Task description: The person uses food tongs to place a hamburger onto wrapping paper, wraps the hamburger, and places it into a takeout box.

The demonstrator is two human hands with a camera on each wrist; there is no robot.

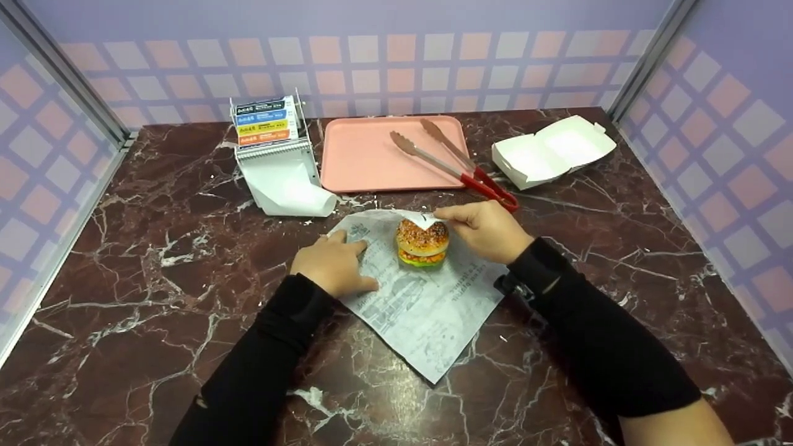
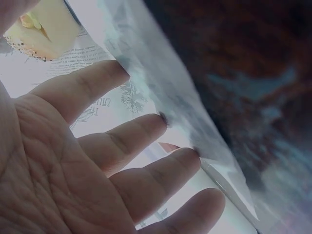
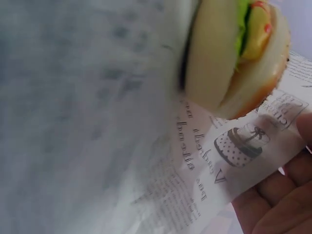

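Note:
A sesame-bun burger (image 1: 422, 248) sits on a sheet of printed wrapping paper (image 1: 433, 322), which lies with one corner toward me. Folded over the top of the bun is the paper's far corner, and my right hand (image 1: 486, 230) pinches it just right of the burger. In the right wrist view the paper (image 3: 239, 146) rises into that hand's fingers beside the burger (image 3: 212, 58). At the sheet's left edge rests my left hand (image 1: 331, 263), fingers spread. The left wrist view shows those fingers (image 2: 141, 139) nearly straight, tips at the paper.
Behind the paper lies a pink tray (image 1: 365, 155), with red-handled tongs (image 1: 433, 162) across its right part. An opened white box (image 1: 554, 152) stands at the back right. To the left is a wire rack (image 1: 272, 148) of colourful packets with a white paper sleeve (image 1: 288, 189) in front.

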